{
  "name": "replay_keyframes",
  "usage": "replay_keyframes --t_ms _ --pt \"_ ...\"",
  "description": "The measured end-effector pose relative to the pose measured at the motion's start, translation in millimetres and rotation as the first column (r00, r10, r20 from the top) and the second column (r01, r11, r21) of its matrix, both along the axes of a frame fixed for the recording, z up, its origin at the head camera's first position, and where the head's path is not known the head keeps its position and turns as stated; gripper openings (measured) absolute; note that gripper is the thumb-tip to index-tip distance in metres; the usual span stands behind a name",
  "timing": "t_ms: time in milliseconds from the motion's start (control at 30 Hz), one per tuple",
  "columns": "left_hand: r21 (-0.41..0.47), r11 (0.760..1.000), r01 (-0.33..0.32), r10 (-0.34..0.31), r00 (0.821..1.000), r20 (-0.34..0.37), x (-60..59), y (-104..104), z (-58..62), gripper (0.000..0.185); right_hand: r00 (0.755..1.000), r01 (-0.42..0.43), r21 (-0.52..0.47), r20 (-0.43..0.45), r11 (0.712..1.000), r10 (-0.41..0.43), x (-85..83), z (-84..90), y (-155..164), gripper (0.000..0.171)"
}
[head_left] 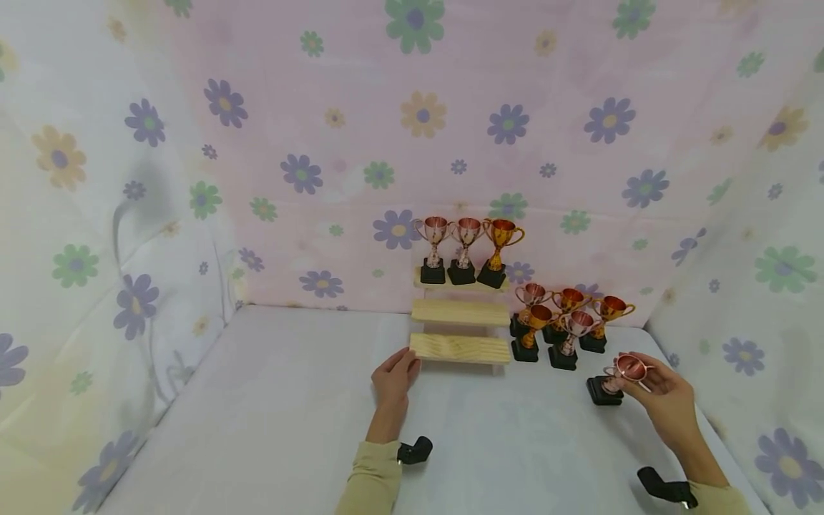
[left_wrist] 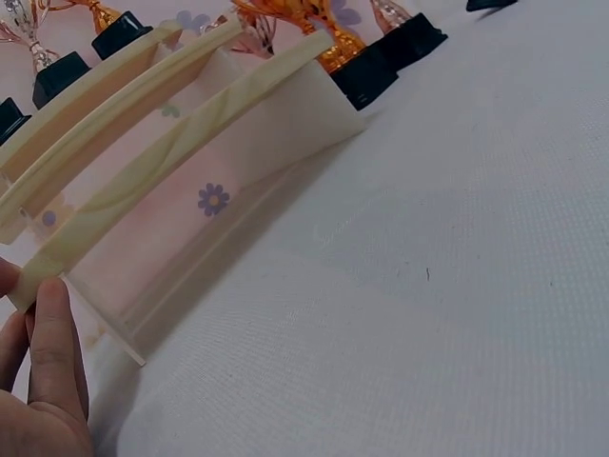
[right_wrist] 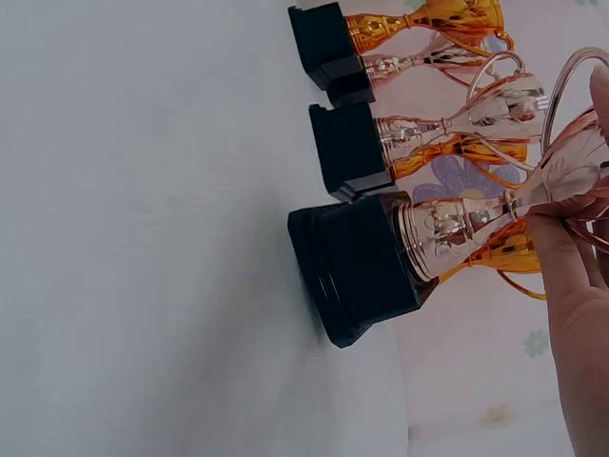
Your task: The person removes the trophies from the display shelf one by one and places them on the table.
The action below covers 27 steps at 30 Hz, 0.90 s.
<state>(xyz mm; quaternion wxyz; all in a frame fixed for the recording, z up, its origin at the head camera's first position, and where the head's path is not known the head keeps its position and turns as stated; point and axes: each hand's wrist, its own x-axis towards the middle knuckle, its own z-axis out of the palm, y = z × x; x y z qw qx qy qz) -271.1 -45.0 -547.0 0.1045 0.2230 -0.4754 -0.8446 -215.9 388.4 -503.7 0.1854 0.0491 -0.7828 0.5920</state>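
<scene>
The bench (head_left: 270, 400) left of the wooden steps (head_left: 460, 348) is open; the trophy cluster (head_left: 566, 322) crowds their right side.

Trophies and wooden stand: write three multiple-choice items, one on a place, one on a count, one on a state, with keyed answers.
1. Where is the left hand?
A. at the lowest step's left end
B. on the top step
C. on a trophy

2. How many trophies stand on the top step of the stepped stand?
A. one
B. three
C. five

3. What is the state of the pink trophy at the right hand?
A. lying flat, untouched
B. gripped at its cup, base at the table
C. standing on the middle step

Answers:
1 A, the fingers touch the end of that plank in the left wrist view.
2 B, two pink and one gold show in the head view.
3 B, fingers hold the cup's rim and handle.
</scene>
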Motion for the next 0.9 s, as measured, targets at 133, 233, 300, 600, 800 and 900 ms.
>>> replay_keyframes --t_ms 133,233,300,600,800,900 --pt "-0.003 1.0 0.006 -0.006 1.0 0.004 0.1 -2.1 -1.1 0.027 0.997 0.053 0.128 0.053 0.99 -0.06 -15.2 2.7 1.1 0.05" --pt "0.0 1.0 0.008 -0.008 1.0 0.015 0.6 -2.2 0.0 0.027 0.993 0.05 0.149 0.102 0.988 -0.065 -28.0 6.4 4.5 0.05" --pt "0.002 1.0 0.007 -0.007 1.0 0.013 1.2 -1.8 0.8 0.027 0.991 0.035 0.14 0.126 0.989 -0.053 -36.1 8.7 6.8 0.052" --pt "0.024 1.0 -0.005 0.005 1.0 -0.017 1.7 0.3 -1.3 0.027 0.981 0.002 0.136 0.194 0.991 -0.028 -61.2 12.6 21.0 0.056" --pt "0.028 1.0 -0.005 0.005 1.0 -0.004 2.1 0.9 -0.6 0.027 0.979 -0.021 -0.048 0.2 0.999 0.03 -70.0 6.0 24.1 0.033" --pt "0.033 0.999 -0.007 0.007 1.0 -0.012 2.0 0.0 -0.8 0.027 0.98 -0.027 -0.182 0.19 0.983 0.062 -71.7 1.4 24.1 0.033"
